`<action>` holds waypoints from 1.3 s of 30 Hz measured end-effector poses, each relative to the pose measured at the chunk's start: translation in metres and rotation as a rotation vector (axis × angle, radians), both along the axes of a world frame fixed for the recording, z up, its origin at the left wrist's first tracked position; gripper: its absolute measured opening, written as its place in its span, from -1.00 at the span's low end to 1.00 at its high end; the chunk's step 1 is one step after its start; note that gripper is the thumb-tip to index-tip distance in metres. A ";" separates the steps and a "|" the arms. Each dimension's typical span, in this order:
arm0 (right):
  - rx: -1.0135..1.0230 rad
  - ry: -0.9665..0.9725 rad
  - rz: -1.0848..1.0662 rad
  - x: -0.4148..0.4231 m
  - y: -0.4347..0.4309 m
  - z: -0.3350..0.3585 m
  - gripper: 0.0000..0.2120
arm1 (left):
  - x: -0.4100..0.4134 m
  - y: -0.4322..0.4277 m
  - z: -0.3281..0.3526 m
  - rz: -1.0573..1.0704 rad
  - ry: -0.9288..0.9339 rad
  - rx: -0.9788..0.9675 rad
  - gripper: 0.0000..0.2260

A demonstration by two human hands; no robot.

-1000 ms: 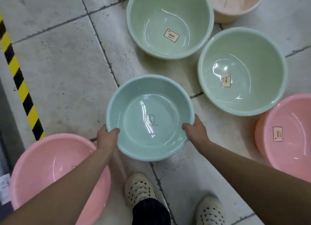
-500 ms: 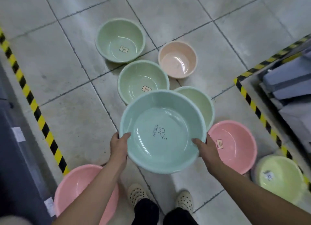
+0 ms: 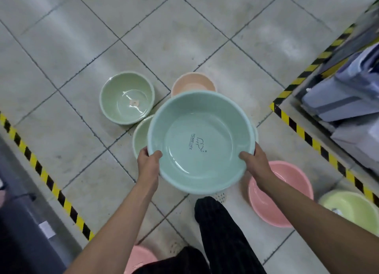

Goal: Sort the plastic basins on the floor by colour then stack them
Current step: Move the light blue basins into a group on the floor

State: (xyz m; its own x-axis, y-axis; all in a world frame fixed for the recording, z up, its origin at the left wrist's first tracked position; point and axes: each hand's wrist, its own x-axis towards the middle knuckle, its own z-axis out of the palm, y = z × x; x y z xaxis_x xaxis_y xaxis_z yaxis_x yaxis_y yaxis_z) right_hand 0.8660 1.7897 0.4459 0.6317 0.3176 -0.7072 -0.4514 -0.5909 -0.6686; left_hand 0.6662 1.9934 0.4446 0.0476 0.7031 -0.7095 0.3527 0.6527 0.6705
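Note:
I hold a pale blue basin [image 3: 202, 142] up off the floor, upright, with a dark logo inside. My left hand [image 3: 148, 163] grips its near-left rim and my right hand [image 3: 255, 163] grips its near-right rim, thumbs inside. On the floor sit a green basin [image 3: 127, 98], a second green basin [image 3: 140, 139] mostly hidden behind the blue one, a peach basin [image 3: 192, 82], a pink basin [image 3: 287, 193] at right, a yellow-green basin [image 3: 352, 208] at far right, and a pink basin's edge [image 3: 141, 257] at the bottom.
Yellow-black hazard tape [image 3: 41, 171] runs along the left floor edge, and more tape [image 3: 320, 146] borders a shelf with grey-blue goods [image 3: 348, 93] at right. My dark trouser leg [image 3: 221, 232] stands below the blue basin. Grey tiled floor [image 3: 164, 27] stretches ahead.
I have raised the blue basin higher and stood up, so the floor basins look smaller and farther. The blue one now covers most of the second green basin.

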 end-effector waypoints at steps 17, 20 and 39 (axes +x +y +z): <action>0.044 -0.013 -0.219 0.146 0.190 -0.186 -0.60 | 0.186 0.231 -0.177 -0.333 0.074 0.085 -0.53; 0.036 -0.064 -0.250 0.176 0.236 -0.254 -0.65 | 0.219 0.277 -0.246 -0.355 0.056 0.130 -0.56; 0.070 -0.118 -0.524 0.206 0.306 -0.490 -0.87 | 0.274 0.341 -0.479 -0.437 -0.004 0.120 -0.85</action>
